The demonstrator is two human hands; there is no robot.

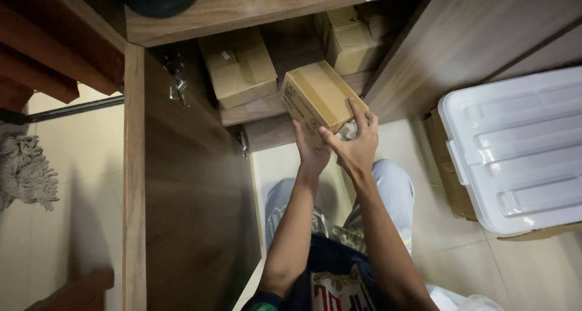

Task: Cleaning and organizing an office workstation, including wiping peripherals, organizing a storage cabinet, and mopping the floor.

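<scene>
At the mouth of an open wooden cabinet (pixel 200 183), a small cardboard box (pixel 318 96) sits tilted between both hands, its lower end against the palms and its upper end pointing toward 11 o'clock, over the front edge of the lower shelf (pixel 260 108). From the left hand (pixel 310 153) the box lies at about 12 o'clock, touching; from the right hand (pixel 354 147) it lies at about 10 o'clock, touching.

Deeper on the shelf, at 10 o'clock from the held box, rests a second cardboard box (pixel 238 68), just beside it. At 1 o'clock stands a third box (pixel 351 41), further back against the cabinet's right wall. The open cabinet door (pixel 134 165) hangs at 9 o'clock from the hands, well apart. A white plastic bin lid (pixel 515 147) lies at 3 o'clock on the floor, near a stack of flat cardboard (pixel 445 165). A mop head (pixel 24 171) lies far off at 9 o'clock.

The left hand is partly closed, cupping the box's lower near corner from beneath. The right hand is spread fairly wide, fingers (pixel 357 114) laid up the box's right side, thumb across its near end
</scene>
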